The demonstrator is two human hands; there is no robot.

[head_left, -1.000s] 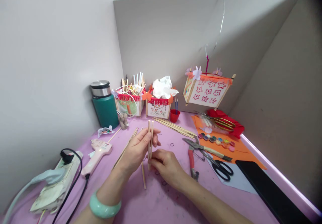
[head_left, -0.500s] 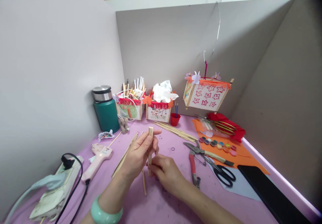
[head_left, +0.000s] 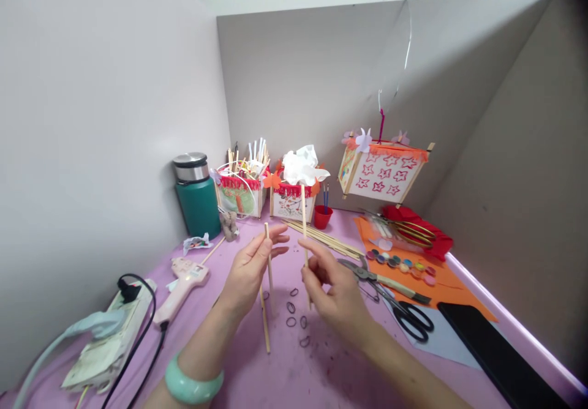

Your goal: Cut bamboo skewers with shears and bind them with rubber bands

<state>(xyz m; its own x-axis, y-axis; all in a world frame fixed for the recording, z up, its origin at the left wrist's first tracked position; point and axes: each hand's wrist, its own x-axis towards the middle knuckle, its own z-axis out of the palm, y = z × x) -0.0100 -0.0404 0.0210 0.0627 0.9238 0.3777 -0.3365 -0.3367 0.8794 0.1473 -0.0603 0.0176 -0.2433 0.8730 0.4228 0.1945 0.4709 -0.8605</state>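
Observation:
My left hand [head_left: 250, 269], with a pale green bangle on its wrist, pinches an upright wooden stick [head_left: 269, 268] between thumb and fingers. To its right, my right hand [head_left: 328, 283] grips a second wooden stick [head_left: 304, 210], also upright, its top reaching up in front of the white tissue. The two sticks are apart. Below and between the hands, several small dark rubber bands [head_left: 291, 307] lie on the purple table. Another stick [head_left: 265, 329] rests on the table under my left hand.
A glue gun [head_left: 181, 289], power strip [head_left: 110, 335] and green bottle [head_left: 197, 201] are at left. At right lie scissors [head_left: 411, 320], pliers [head_left: 390, 281], paint pots [head_left: 404, 266] and a black phone [head_left: 475, 348]. Decorated boxes [head_left: 291, 204], a red cup [head_left: 323, 217] and a hanging lantern [head_left: 383, 170] are behind.
My hands have moved apart, and the sticks that were together are now split, one in each hand. My right hand has risen and shifted right. The rubber bands beneath have come into view.

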